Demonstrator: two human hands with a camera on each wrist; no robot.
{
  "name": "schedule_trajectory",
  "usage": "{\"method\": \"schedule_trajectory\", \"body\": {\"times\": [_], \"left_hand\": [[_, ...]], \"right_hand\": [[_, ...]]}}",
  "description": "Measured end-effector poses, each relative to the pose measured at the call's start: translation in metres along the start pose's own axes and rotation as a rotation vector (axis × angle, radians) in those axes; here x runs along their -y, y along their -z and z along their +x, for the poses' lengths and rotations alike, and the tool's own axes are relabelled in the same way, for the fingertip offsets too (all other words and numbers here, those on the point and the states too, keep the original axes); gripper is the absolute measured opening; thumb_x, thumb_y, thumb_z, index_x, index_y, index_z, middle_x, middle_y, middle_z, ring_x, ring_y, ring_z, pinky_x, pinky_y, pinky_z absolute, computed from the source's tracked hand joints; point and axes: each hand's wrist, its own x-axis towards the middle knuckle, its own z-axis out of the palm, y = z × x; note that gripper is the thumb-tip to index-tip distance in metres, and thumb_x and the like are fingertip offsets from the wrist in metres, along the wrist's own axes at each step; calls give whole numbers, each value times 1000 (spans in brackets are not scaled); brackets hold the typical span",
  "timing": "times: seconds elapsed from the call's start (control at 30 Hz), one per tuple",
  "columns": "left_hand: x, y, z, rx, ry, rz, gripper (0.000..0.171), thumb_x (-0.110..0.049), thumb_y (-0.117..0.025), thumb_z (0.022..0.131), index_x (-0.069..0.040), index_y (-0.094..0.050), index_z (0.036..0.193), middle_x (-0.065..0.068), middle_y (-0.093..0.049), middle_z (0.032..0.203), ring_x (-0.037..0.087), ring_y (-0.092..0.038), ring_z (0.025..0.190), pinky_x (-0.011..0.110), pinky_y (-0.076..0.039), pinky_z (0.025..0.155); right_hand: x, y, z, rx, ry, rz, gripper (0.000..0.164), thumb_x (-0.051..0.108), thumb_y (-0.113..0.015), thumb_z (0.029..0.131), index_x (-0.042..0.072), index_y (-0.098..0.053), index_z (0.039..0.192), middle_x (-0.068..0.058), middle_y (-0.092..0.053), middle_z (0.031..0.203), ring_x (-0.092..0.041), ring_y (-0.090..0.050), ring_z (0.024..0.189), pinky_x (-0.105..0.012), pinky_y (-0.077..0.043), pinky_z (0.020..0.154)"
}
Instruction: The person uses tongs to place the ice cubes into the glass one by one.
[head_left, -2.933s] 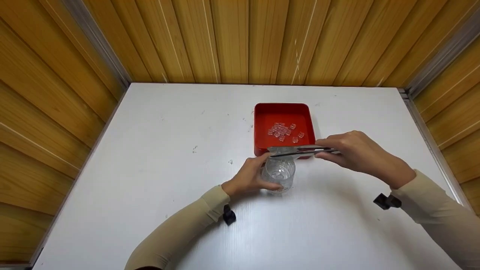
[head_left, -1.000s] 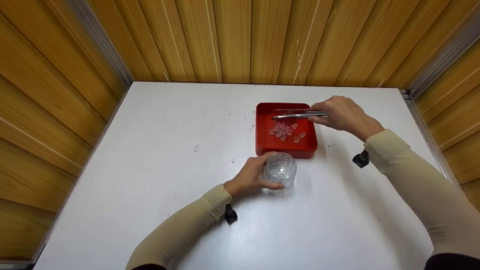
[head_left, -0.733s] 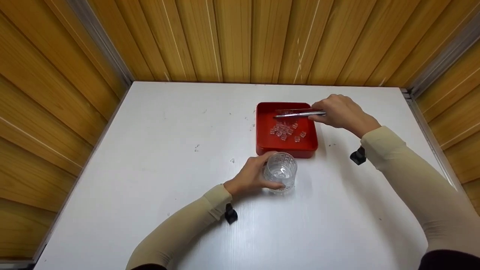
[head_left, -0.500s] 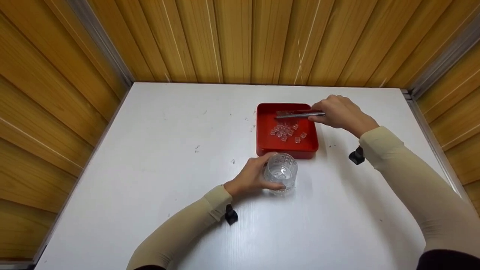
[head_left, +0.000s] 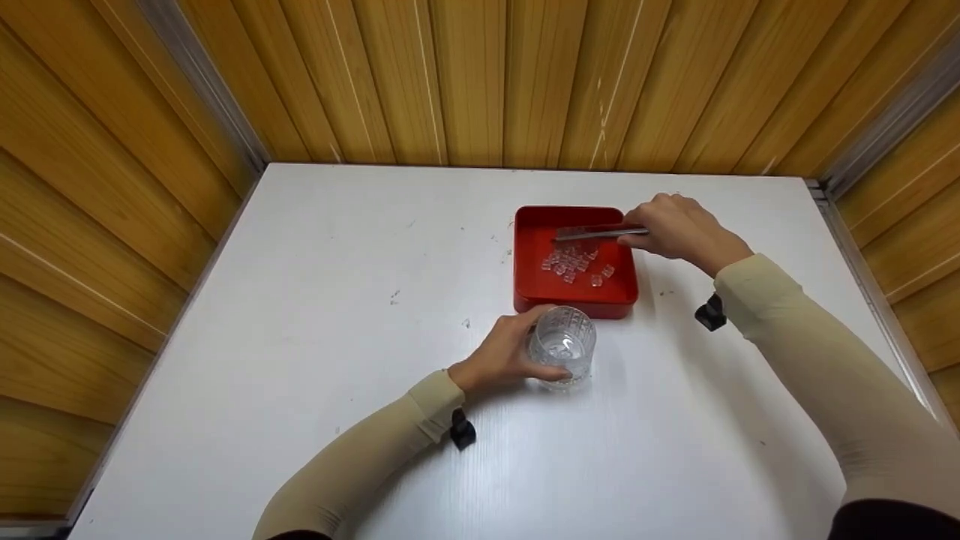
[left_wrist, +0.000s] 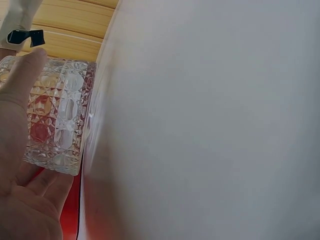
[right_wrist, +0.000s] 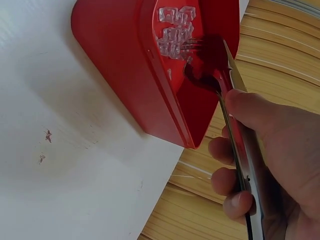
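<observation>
My left hand (head_left: pixel 501 351) grips a clear cut-glass tumbler (head_left: pixel 576 336) from its left side, the thumb along the near wall. In the left wrist view, the patterned side of the tumbler (left_wrist: pixel 59 112) shows between thumb and fingers. Whether anything lies at its bottom I cannot tell. Metal tongs (head_left: pixel 604 234) are held in my right hand (head_left: pixel 679 231), reaching into a red tray (head_left: pixel 576 308). Clear ice-like cubes (head_left: pixel 568 261) form a pile there. In the right wrist view, the tips of the tongs (right_wrist: pixel 240 150) are at the pile's edge; a firm hold on any cube cannot be made out.
The white table (head_left: pixel 337 300) carries the tray, just beyond the tumbler. A wood-panelled wall (head_left: pixel 465 82) rises behind the table's far edge, with more panelling at both sides. Small dark marks dot the tabletop.
My right hand has carried the tongs from above the tumbler back into the tray, and over the last second slightly down and nearer the cubes. My left hand and the tumbler have stayed put.
</observation>
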Motion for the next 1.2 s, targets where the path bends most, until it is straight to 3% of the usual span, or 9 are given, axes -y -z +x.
{"method": "schedule_trajectory", "body": {"times": [0.4,0.73,1.2], "left_hand": [[-1,0,-1,1,6,-3,88,-39,-95,71,-12,-53,143,2,-69,128,15,-67,112,22,-50,99],[0,0,0,-2,-8,-1,86,-39,-95,71,-12,-53,142,3,-70,126,15,-67,109,23,-51,97],[-2,0,1,1,21,27,88,-40,-95,71,-10,-54,142,6,-70,125,16,-67,108,20,-51,96]], "right_hand": [[-2,3,4,31,-61,14,24,19,-77,94,3,-79,111,-11,-77,90,-22,-59,68,-37,-53,62],[-3,3,8,49,-85,-15,21,22,-76,94,5,-79,105,-5,-72,78,-23,-56,66,-35,-46,58],[0,5,11,58,-83,-15,25,21,-77,94,2,-79,109,-8,-75,85,-24,-58,69,-38,-52,62]]}}
